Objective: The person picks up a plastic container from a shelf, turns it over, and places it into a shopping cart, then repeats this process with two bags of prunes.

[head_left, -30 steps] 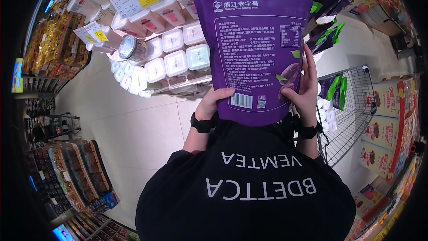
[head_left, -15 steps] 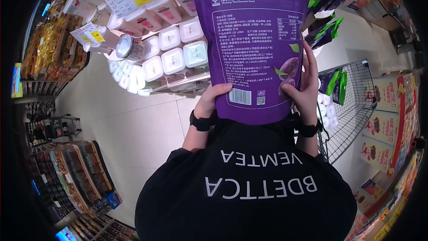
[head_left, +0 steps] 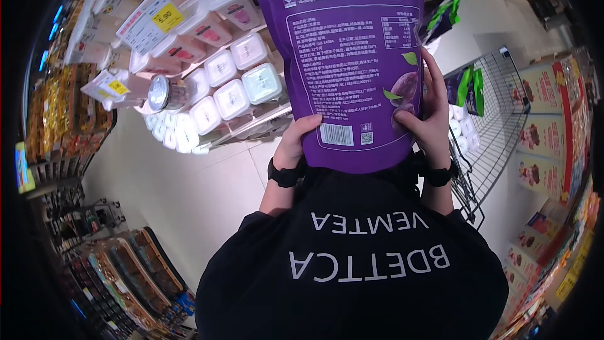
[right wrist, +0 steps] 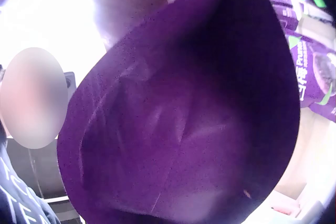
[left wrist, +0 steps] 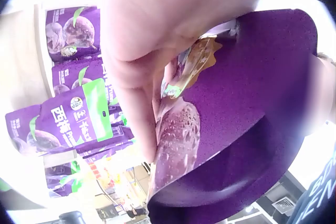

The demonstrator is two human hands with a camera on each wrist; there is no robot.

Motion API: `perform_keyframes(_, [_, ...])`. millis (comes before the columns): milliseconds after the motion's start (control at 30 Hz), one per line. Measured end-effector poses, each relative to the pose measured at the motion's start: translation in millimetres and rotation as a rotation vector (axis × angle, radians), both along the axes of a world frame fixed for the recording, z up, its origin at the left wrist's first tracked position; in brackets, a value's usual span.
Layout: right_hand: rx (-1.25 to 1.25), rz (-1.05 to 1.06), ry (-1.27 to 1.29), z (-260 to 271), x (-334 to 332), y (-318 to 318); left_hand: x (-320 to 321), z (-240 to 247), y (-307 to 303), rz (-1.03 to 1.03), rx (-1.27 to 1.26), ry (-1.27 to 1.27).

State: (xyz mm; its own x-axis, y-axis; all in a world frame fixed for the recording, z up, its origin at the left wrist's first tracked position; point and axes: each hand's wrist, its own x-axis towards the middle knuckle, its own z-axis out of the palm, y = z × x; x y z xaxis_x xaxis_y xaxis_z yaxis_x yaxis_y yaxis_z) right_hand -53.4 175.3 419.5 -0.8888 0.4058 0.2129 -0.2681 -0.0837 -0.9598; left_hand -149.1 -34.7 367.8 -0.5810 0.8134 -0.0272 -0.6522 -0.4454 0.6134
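A large purple pouch with a green top (head_left: 352, 56) is held upright before the chest, its printed back toward the head camera. The left hand (head_left: 297, 140) grips its lower left edge, thumb on the face beside the barcode. At the lower right edge the right hand (head_left: 431, 123) pinches it, thumb over the plum picture, fingers along the side and partly behind. The left wrist view shows the left hand (left wrist: 152, 40) with fingers against the pouch's front (left wrist: 231, 92). In the right wrist view the pouch's bottom (right wrist: 173, 129) covers most of the picture; the fingers are hidden there.
White-lidded tubs (head_left: 231, 99) and a price sign (head_left: 151, 22) stand on a display at the upper left. A wire cart (head_left: 497, 113) at the right holds purple-green pouches (head_left: 464, 88) and white tubs. Stacked cartons (head_left: 544, 132) line the far right; similar pouches (left wrist: 58, 124) hang beyond the left hand.
The pouch has shifted slightly left and up in the head view, both hands still gripping it. The surroundings have turned somewhat, with the tub display lower and further left.
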Motion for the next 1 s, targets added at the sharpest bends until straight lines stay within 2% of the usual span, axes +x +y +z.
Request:
perform_keyframes(100, [0.084,-0.097,-0.003,-2,11,-3,-5,-9,4,-0.101,0.036,-0.069])
perform_keyframes(233, [0.003,-0.270,-0.124,0,34,-18,-16,-31,19,-0.225,0.162,-0.151])
perform_keyframes(267, [0.105,-0.319,-0.106,-6,41,-17,-15,-33,26,-0.250,0.192,-0.166])
perform_keyframes(333, [0.119,-0.414,-0.146,-4,59,-23,-10,-41,38,-0.302,0.220,-0.220])
perform_keyframes(567, [0.110,-0.609,-0.157,5,141,-42,43,-32,65,-0.503,0.281,-0.226])
perform_keyframes(667, [0.126,-0.660,-0.151,6,182,-44,77,-21,67,-0.567,0.177,-0.218])
perform_keyframes(700, [0.387,-0.775,-0.247,3,194,-45,86,-20,65,-0.590,0.092,-0.209])
perform_keyframes(733, [0.653,-0.888,-0.347,5,211,-45,104,-14,65,-0.583,0.058,-0.140])
perform_keyframes(767, [0.694,-1.003,-0.371,12,229,-51,126,-6,67,-0.593,0.064,-0.123])
perform_keyframes(833, [0.804,-0.948,-0.444,11,279,-64,177,12,71,-0.582,-0.067,0.082])
perform_keyframes(867, [0.737,-0.876,-0.405,15,302,-76,201,13,70,-0.653,-0.125,0.256])
perform_keyframes(900, [0.710,-0.822,-0.351,16,325,-84,234,15,72,-0.671,-0.120,0.265])
perform_keyframes(967, [0.657,-0.856,-0.314,35,373,-98,307,25,77,-0.478,-0.012,0.722])
perform_keyframes(1000, [0.626,-0.842,-0.319,35,402,-102,335,42,87,-0.539,0.085,0.922])
